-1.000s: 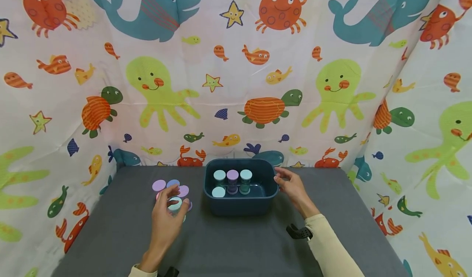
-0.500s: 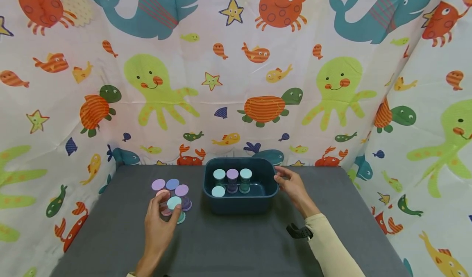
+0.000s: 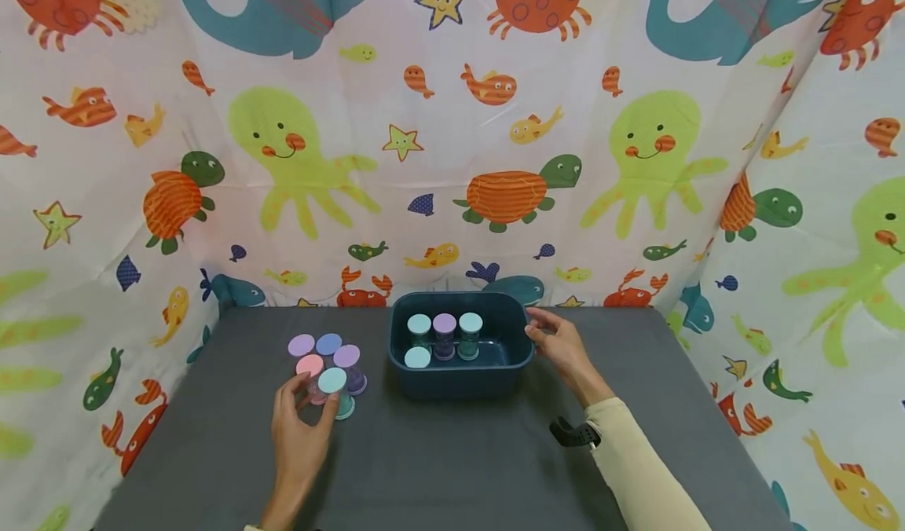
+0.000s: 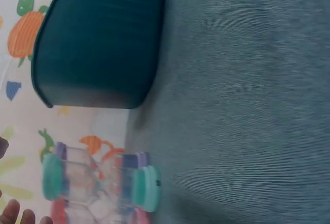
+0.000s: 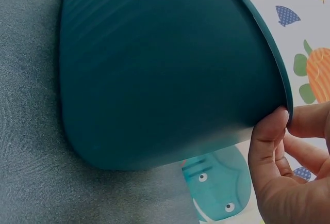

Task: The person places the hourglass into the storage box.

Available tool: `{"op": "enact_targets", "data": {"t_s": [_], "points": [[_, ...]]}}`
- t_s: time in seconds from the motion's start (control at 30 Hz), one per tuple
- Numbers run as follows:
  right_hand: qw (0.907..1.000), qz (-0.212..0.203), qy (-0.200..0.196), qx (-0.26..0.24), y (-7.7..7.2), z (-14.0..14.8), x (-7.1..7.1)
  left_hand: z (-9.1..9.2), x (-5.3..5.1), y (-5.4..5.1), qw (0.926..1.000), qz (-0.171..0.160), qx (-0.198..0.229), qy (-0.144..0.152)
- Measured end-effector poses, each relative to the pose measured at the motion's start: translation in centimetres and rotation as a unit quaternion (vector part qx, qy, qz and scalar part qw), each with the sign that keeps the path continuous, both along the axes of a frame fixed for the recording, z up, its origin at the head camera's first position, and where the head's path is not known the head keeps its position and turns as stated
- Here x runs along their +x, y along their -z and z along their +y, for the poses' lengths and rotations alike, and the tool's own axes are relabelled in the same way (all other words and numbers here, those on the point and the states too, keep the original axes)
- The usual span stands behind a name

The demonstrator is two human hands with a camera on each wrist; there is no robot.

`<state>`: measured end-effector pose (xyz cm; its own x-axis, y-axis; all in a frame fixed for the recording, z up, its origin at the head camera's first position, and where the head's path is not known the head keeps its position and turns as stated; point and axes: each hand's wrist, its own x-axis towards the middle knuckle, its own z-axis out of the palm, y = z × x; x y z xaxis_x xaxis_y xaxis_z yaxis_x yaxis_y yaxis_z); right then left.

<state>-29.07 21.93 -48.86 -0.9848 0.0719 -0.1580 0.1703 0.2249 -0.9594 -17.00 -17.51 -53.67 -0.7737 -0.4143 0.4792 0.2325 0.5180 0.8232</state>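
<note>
A teal-capped sand timer (image 3: 332, 382) stands at the front of a cluster on the table's left side. My left hand (image 3: 300, 429) is around its near left side, thumb and fingers spread. In the left wrist view, fingertips (image 4: 10, 212) show at the left edge, apart from the teal timer (image 4: 149, 189). Behind it stand a pink timer (image 3: 309, 366), a purple timer (image 3: 346, 356), a lilac-capped timer (image 3: 301, 345) and a blue-capped timer (image 3: 328, 344). My right hand (image 3: 562, 350) pinches the right rim of a dark blue-green bin (image 5: 170, 79) between thumb and fingers.
Inside the bin are several sand timers, with teal caps (image 3: 419, 324) and a purple cap (image 3: 444, 324), toward its left side. A grey cloth (image 3: 452, 468) covers the table. A sea-animal curtain (image 3: 424, 170) hangs behind and along the sides.
My left hand has drawn slightly back and left, its fingers opening off the teal timer, which now stands in the cluster. My right hand stays on the bin rim. The head view has tilted slightly down.
</note>
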Motion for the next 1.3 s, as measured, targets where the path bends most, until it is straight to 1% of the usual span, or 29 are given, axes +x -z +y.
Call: {"op": "enact_targets", "data": {"t_s": [0.13, 0.3, 0.53, 0.73, 0.87, 1.03, 1.13, 1.2, 1.3], "points": [[0.9999, -0.014, -0.001, 0.006, -0.2, -0.1, 0.0, -0.2, 0.4, 0.9, 0.9998, -0.009, 0.009, -0.018], [1.0, -0.001, -0.004, 0.008, -0.1, 0.0, 0.0, -0.4, 0.2, 1.8, 0.9993, -0.031, 0.011, -0.019], [0.9999, -0.001, -0.005, 0.016, -0.1, 0.0, 0.4, -0.2, 0.0, 2.6, 0.9968, -0.072, 0.026, -0.023], [0.9999, 0.004, -0.002, 0.013, -0.3, -0.1, 0.1, -0.1, -0.3, 2.7, 0.9954, -0.087, 0.036, -0.018], [1.0, 0.003, 0.0, 0.009, -0.2, 0.0, -0.1, 0.0, -0.7, 2.7, 0.9932, -0.11, 0.037, -0.014], [0.9999, 0.004, -0.004, 0.012, -0.3, -0.1, 0.1, 0.2, -1.0, 2.8, 0.9898, -0.134, 0.046, -0.007], [0.9998, 0.007, -0.001, 0.017, -0.3, -0.1, 0.1, 0.4, -1.2, 2.8, 0.9883, -0.14, 0.062, 0.001], [0.9999, 0.006, 0.002, 0.016, -0.3, 0.0, 0.0, 0.4, -1.5, 2.6, 0.9875, -0.138, 0.077, 0.003], [0.9999, 0.004, 0.001, 0.012, -0.2, -0.1, -0.1, 0.3, -1.7, 2.4, 0.9875, -0.133, 0.084, 0.001]]}}
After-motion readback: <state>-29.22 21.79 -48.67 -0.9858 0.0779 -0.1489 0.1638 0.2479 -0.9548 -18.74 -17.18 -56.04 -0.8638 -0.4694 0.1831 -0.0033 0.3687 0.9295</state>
